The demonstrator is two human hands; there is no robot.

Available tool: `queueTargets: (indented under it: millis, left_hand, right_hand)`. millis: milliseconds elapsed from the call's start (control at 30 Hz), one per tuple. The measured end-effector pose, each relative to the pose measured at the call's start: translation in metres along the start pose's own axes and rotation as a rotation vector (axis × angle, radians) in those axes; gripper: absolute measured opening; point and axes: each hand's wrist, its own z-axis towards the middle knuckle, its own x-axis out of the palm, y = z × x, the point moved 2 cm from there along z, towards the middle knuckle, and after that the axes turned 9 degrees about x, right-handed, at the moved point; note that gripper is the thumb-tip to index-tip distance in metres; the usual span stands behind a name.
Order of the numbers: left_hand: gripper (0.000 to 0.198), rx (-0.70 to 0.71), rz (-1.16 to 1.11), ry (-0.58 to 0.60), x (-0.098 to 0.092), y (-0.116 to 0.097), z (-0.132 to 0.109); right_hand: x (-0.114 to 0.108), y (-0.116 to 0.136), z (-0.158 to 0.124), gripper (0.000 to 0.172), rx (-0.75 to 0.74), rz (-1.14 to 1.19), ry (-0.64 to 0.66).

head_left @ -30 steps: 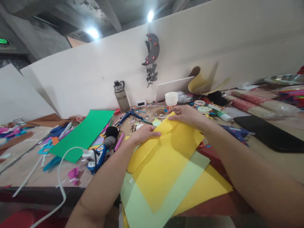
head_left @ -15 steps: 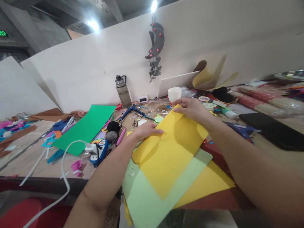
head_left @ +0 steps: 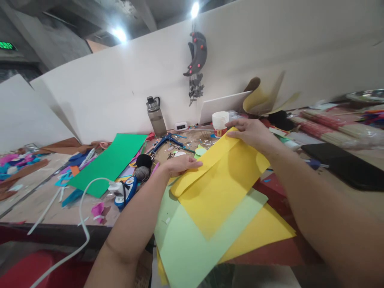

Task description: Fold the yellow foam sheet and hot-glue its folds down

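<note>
A yellow sheet of paper (head_left: 220, 186) lies in front of me with its far edge folded over toward me. My left hand (head_left: 180, 165) presses on the left part of that fold, fingers closed on the paper's edge. My right hand (head_left: 252, 134) pinches the sheet's far right corner, lifted a little off the table. Under the yellow sheet lie a pale green sheet (head_left: 186, 244) and another yellow sheet (head_left: 261, 234).
A bright green sheet (head_left: 109, 164) lies to the left, with a white cable (head_left: 79, 216) and a blue glue gun (head_left: 126, 192) beside it. A water bottle (head_left: 155, 117), white cups (head_left: 220, 123), paper scraps and a black mat (head_left: 345, 166) crowd the table's back and right.
My right hand has moved right and slightly up with the sheet's far corner. The yellow sheet has slid away from me, uncovering more of the pale green sheet. The left hand stays on the fold.
</note>
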Motion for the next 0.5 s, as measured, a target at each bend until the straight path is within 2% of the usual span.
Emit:
queueTargets:
  millis: [167, 267, 367, 433, 500]
  left_hand:
    - [0.056, 0.195, -0.008, -0.068, 0.01, -0.015, 0.009]
    - [0.051, 0.226, 0.008, -0.037, 0.023, -0.022, 0.012]
    - [0.046, 0.219, 0.017, -0.064, 0.031, -0.024, 0.009]
    - [0.044, 0.208, 0.04, -0.108, 0.032, -0.024, 0.005]
    - [0.043, 0.206, 0.088, -0.128, 0.031, -0.023, 0.003]
  right_hand:
    - [0.007, 0.019, -0.015, 0.035, -0.046, -0.089, 0.058]
    - [0.01, 0.023, -0.019, 0.034, -0.066, -0.12, 0.076]
    - [0.011, 0.02, -0.016, 0.037, -0.084, -0.136, 0.114]
    - [0.012, 0.019, -0.014, 0.038, -0.167, -0.168, 0.07]
    - [0.013, 0.022, -0.015, 0.038, -0.332, -0.26, -0.088]
